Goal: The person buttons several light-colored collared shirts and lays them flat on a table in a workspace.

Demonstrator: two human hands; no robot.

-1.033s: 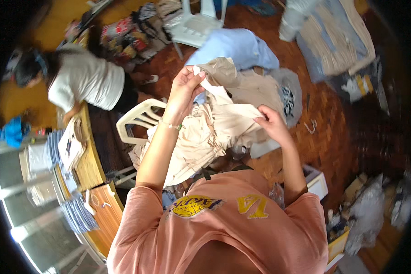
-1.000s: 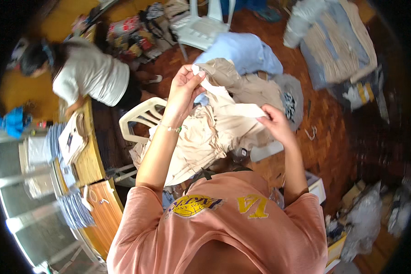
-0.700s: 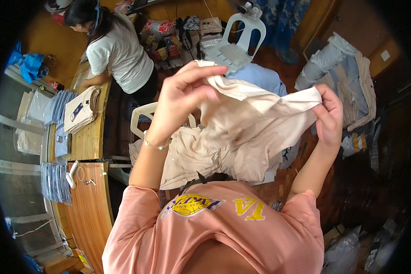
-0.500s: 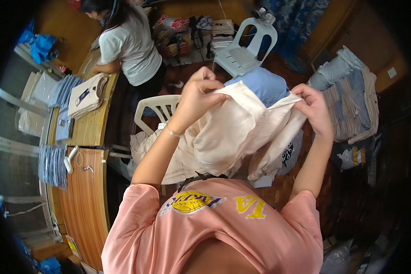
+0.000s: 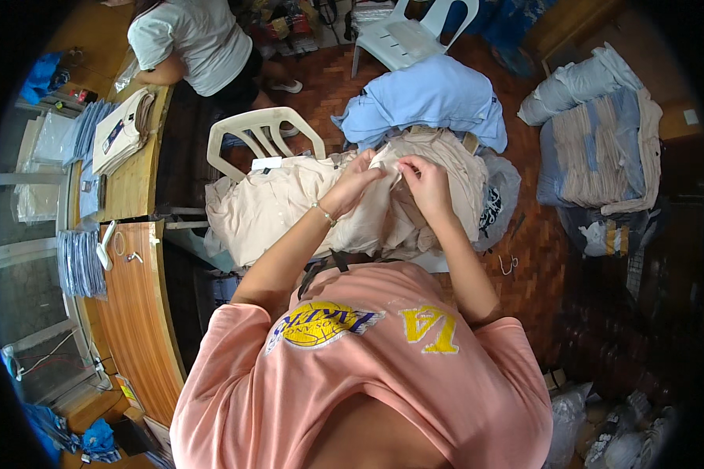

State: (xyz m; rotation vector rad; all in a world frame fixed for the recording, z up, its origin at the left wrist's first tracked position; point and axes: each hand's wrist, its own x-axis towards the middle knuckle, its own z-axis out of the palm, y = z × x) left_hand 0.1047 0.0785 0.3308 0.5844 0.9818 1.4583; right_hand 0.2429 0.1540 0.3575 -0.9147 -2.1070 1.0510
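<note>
A cream shirt [image 5: 377, 223] hangs gathered in front of my body, its upper edge between my two hands. My left hand [image 5: 357, 183] is closed on its cloth, the thumb lying along the edge. Close beside it, my right hand [image 5: 428, 186] pinches the same shirt with thumb and forefinger. Exactly which part of the shirt is pinched is too small to tell. Under and around it lie more cream shirts [image 5: 262, 207], spread to the left. Just beyond my hands rests a heap of light blue shirts [image 5: 422, 98].
A cream plastic chair [image 5: 267, 119] stands behind the cream shirts, a white chair [image 5: 403, 45] farther back. On the left, a wooden table [image 5: 137, 184] bears folded cream shirts [image 5: 120, 137]. A co-worker in white [image 5: 192, 47] stands beyond it. Bundled garments [image 5: 594, 152] lie at right.
Both hands have come down and closer together; the shirt, earlier held up and spread between them, now hangs bunched. The view has shifted, showing more of the blue heap.
</note>
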